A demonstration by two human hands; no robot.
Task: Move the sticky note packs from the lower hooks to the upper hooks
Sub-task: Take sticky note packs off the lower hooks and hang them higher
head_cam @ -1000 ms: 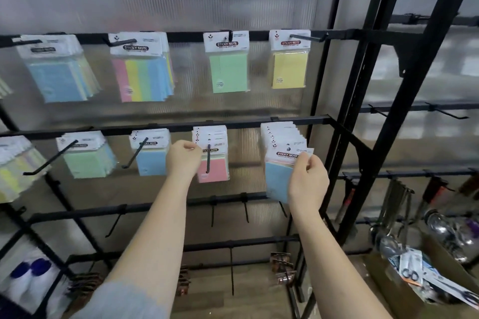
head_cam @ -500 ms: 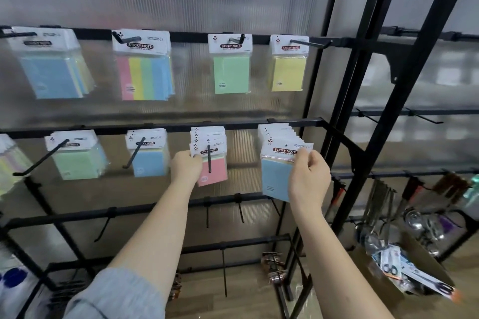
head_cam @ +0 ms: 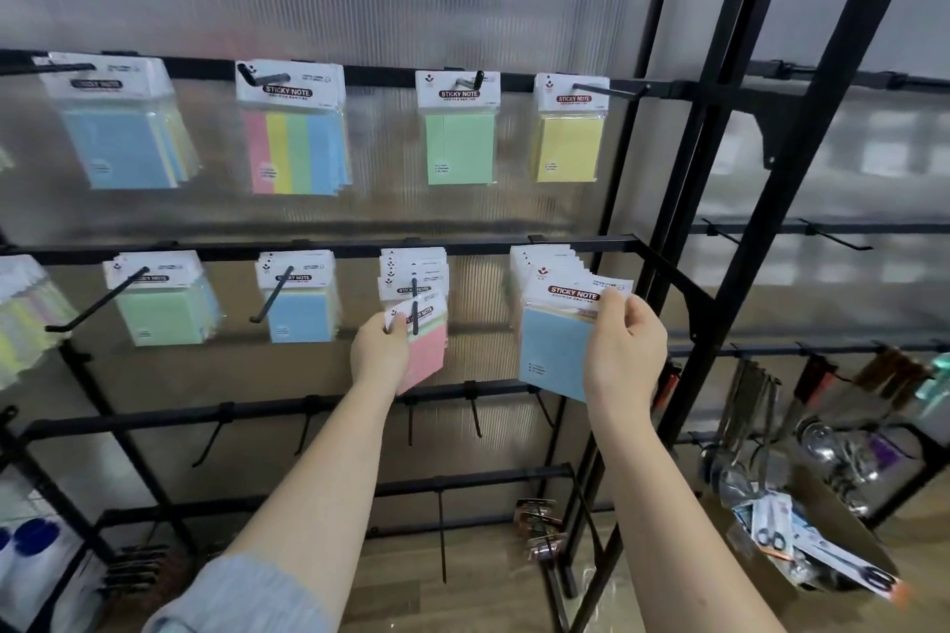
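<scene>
The left hand (head_cam: 380, 350) pinches the header of a pink pack (head_cam: 424, 355), tilted at the tip of a lower hook (head_cam: 414, 306). The right hand (head_cam: 624, 350) has its grip clamped on a blue pack (head_cam: 555, 350), which hides its own hook. Behind both, more packs are mostly covered. The far-left packs (head_cam: 20, 319) are blurred and cut off.

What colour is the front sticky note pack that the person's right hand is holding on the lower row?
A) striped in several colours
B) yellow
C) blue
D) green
C: the right hand pinches the white header card of a pack whose pad is plain light blue, the blue pack, at the rightmost lower hook.
</scene>
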